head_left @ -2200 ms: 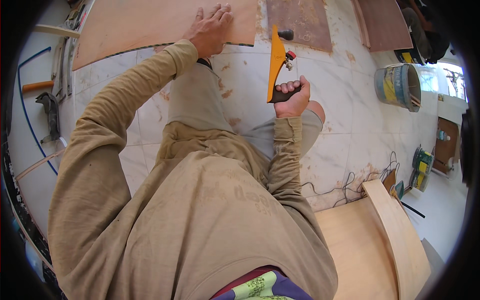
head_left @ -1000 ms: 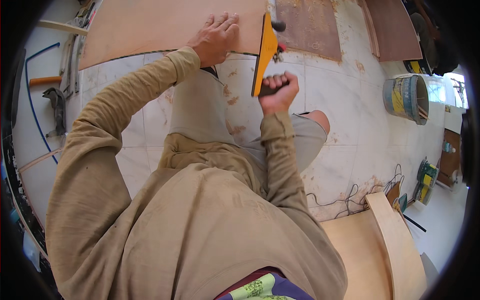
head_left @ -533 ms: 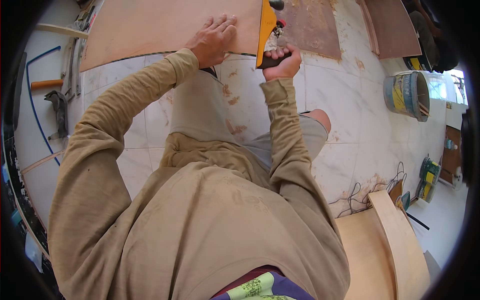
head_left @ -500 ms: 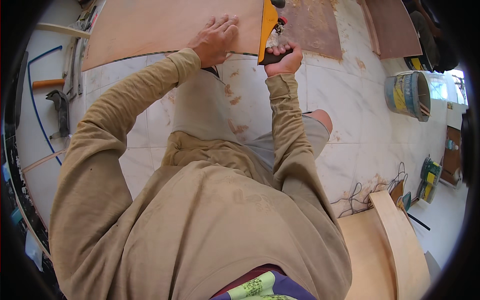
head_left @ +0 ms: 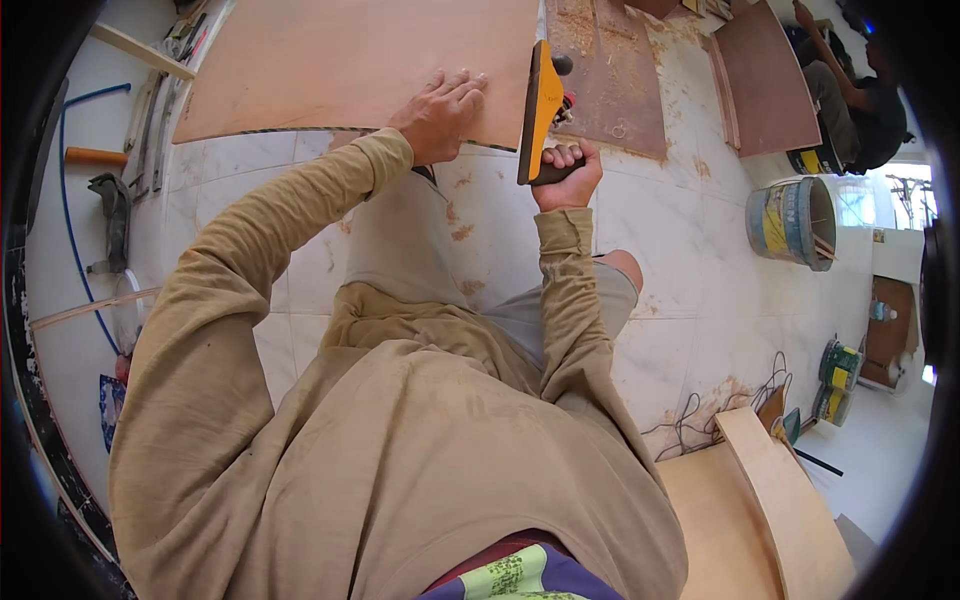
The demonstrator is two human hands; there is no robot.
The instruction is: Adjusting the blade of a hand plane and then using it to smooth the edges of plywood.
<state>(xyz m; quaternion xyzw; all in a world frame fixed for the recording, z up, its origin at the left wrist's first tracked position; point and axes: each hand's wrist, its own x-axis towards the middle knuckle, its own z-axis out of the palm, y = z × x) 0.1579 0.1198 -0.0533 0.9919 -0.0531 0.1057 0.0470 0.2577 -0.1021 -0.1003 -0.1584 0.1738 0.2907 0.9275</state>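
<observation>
A large pinkish-brown plywood panel (head_left: 330,70) lies at the top of the view, with its near edge toward me. My left hand (head_left: 440,115) rests on that panel near its edge, fingers stretched out and holding nothing. In my right hand (head_left: 570,178) is a yellow hand plane (head_left: 543,100), gripped by its dark rear handle. The plane is turned on its side, its sole facing left along the right edge of the panel. Its round dark front knob points right. Whether the blade touches the edge cannot be made out.
A brown board (head_left: 610,90) strewn with shavings lies right of the panel. Farther right are a bucket (head_left: 790,220) and another person (head_left: 860,100) beside a leaning panel. Cables (head_left: 690,415) and pale plywood (head_left: 720,510) lie at lower right; a hammer (head_left: 112,220) lies at left.
The plane and my right hand sit lower in view, closer to me. My left hand stays flat on the panel. The whole view has shifted slightly, showing more of the far side.
</observation>
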